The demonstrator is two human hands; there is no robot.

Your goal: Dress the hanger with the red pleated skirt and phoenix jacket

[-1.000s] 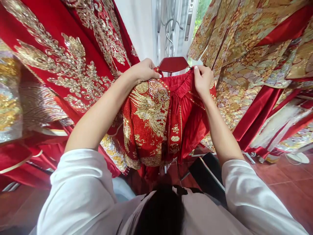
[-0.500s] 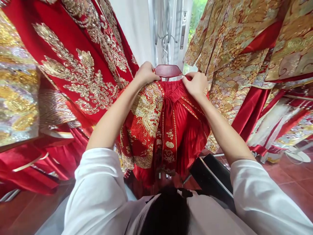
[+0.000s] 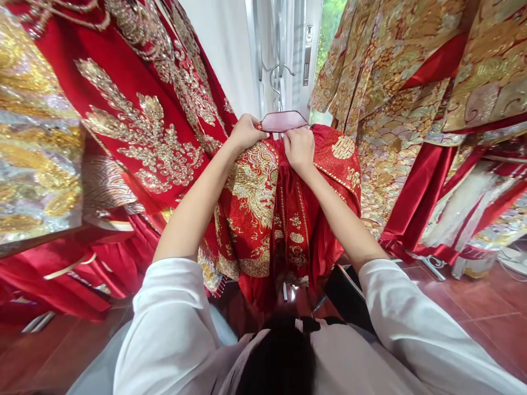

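“Red fabric with gold sequin embroidery: is this the biggest piece that you see?”

“Yes, it is a long gown [image 3: 144, 159], and it fills the side of ten o'clock. At two o'clock there hangs a gold sequinned robe [image 3: 382, 109], almost equally large.”

“And where is the garment which the person is handling?”

“It is a red jacket [image 3: 251, 219], in the centre of the clock and reaching toward six o'clock. Its front panel carries a gold bird-like embroidery. Behind it, at twelve o'clock, stands a white door [image 3: 218, 49].”

“What is on the jacket's upper side?”

“A hanger [image 3: 284, 122], with its metal hook pointing to twelve o'clock.”

“Please tell me about the hands.”

“The left hand [image 3: 245, 133], at eleven o'clock, pinches the jacket's neckline between thumb and fingers, just beside the hanger's end. The right hand [image 3: 300, 151], at one o'clock, lies at the neckline under the hanger. Its fingers are curled close together, but the tips are hidden, so I cannot tell what they pinch.”

“Is there some smaller thing?”

“A metal lock plate [image 3: 308, 55], also near one o'clock.”
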